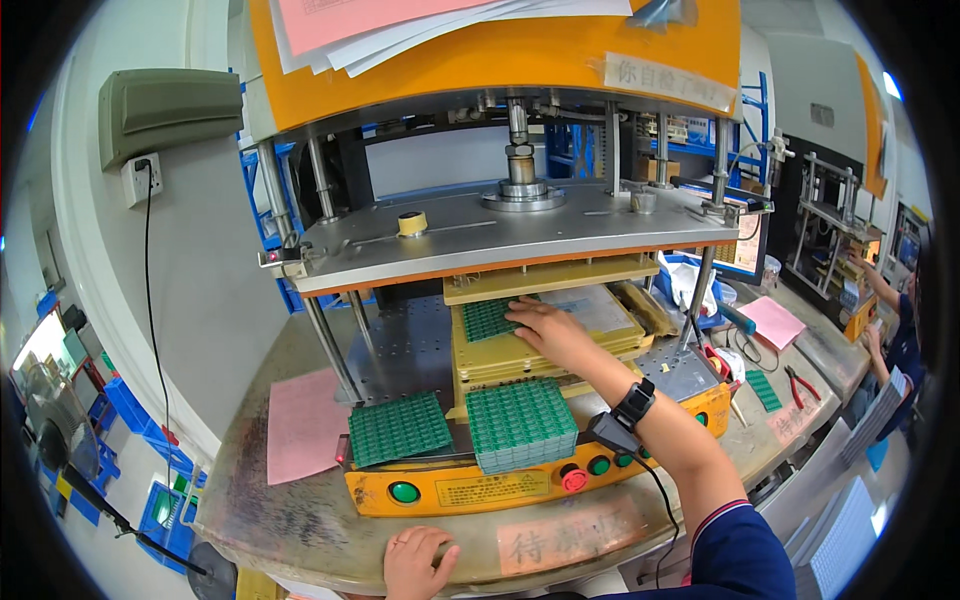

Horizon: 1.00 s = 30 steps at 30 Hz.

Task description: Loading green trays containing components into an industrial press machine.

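My right hand (545,328) reaches under the raised press plate, fingers stretched out over a green circuit board panel (487,317). That panel lies on a yellow test fixture (510,356), and my fingertips touch its right part. On the right wrist is a black watch (634,404). My left hand (417,563) rests at the table's front edge, thumb apart and nothing in it. Between the hands, a thick stack of green circuit board panels (520,420) stands on the front of the press base. Left of it, more green panels (400,428) lie slightly tilted.
The press's metal plate (400,245) hangs over the fixture on steel posts (335,350). Along the base front sit a green button (404,492) and a red button (573,479). Red pliers (800,385) and pink paper (772,322) lie right. Another person's arm (880,285) shows far right.
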{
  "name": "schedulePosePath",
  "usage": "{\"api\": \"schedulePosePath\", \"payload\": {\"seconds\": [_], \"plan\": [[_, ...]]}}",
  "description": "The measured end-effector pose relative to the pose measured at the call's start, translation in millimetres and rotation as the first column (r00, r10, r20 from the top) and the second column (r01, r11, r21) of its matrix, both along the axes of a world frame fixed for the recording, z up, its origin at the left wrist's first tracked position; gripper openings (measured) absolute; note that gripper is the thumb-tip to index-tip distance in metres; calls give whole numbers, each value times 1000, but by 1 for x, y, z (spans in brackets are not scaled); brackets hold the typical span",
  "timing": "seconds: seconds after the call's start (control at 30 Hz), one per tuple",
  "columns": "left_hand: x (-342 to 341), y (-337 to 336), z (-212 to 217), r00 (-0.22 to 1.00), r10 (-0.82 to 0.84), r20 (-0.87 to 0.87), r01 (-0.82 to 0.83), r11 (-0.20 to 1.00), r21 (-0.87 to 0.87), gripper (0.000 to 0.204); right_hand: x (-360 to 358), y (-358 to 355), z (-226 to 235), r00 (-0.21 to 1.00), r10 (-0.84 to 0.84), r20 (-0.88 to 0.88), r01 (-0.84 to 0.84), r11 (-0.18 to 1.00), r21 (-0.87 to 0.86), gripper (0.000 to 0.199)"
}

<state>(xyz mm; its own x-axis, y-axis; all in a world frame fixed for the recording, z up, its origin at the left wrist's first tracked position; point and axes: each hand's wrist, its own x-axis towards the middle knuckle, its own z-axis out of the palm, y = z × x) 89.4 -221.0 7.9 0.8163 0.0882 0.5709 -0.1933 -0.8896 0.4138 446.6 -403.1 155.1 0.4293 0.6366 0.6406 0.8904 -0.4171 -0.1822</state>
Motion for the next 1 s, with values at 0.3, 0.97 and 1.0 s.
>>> {"api": "schedulePosePath", "payload": {"seconds": [0.3,0.97,1.0], "plan": [[-1,0,1,1000,18,15,-18,999,46,18,1,2,0,1000,-22,-2,22,999,-35,31],[0,-1,0,999,46,10,-46,999,-12,14,-19,2,11,970,-233,65,242,940,-242,28],[0,0,0,999,48,8,-48,999,-20,14,-29,-2,13,981,-187,50,193,962,-192,28]]}}
